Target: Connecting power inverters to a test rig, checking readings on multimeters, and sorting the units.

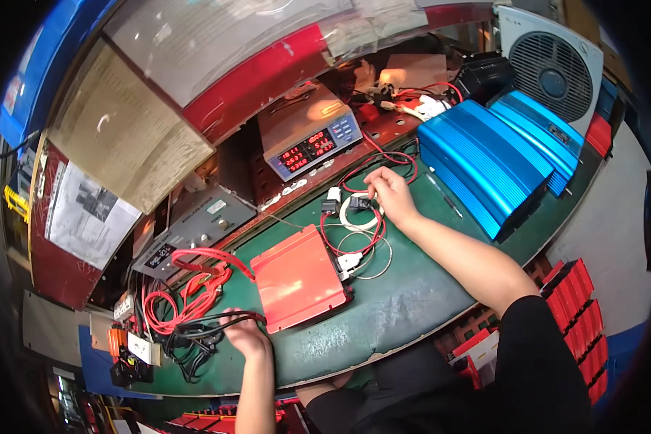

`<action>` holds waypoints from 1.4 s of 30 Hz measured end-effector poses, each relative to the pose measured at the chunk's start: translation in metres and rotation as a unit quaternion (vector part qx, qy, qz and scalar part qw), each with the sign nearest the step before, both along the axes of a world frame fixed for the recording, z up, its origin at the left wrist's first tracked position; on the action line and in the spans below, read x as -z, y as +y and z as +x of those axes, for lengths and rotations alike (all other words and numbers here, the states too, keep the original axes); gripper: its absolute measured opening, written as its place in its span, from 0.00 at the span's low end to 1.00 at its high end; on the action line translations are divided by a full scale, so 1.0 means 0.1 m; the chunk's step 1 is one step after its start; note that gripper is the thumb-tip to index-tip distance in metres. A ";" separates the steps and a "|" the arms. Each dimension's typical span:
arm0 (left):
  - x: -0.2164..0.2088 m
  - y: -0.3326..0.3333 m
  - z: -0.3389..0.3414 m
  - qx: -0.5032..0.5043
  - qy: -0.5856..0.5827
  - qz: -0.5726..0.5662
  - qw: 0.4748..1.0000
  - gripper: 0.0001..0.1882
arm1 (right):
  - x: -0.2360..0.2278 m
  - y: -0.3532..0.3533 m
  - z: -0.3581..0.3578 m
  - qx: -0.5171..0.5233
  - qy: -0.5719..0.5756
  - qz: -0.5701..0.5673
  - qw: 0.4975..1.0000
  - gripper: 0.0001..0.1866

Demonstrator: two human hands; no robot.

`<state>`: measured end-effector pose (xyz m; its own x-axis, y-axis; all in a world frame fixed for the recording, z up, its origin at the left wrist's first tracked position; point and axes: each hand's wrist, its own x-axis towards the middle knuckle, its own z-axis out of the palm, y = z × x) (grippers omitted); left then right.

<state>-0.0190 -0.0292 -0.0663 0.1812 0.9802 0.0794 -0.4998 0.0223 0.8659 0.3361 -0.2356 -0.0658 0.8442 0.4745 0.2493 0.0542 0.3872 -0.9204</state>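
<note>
Red ribbed metal box, flat and rectangular (298, 277), lies at the middle of the green bench mat (405, 304), with red and white leads coiled (358, 235) just beyond its far corner. The right hand (390, 194) reaches past the box and pinches a small black connector (362, 203) at the coil, probably to steady it; the fingers are closed on it. The left hand (244, 334) lies near the mat's front edge, curled round a bundle of black cables (202, 333); how firm the grip is cannot be made out. Behind: grey meter with red digits (311, 148), two blue finned metal housings (503, 155), white fan (553, 65). Cable ends at left are tangled, partly hidden.
</note>
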 end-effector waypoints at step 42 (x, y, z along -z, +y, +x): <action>0.15 1.08 1.21 0.042 0.139 0.190 0.971 0.31 | -0.07 -0.14 -0.01 -0.024 -0.001 -0.093 0.995 0.10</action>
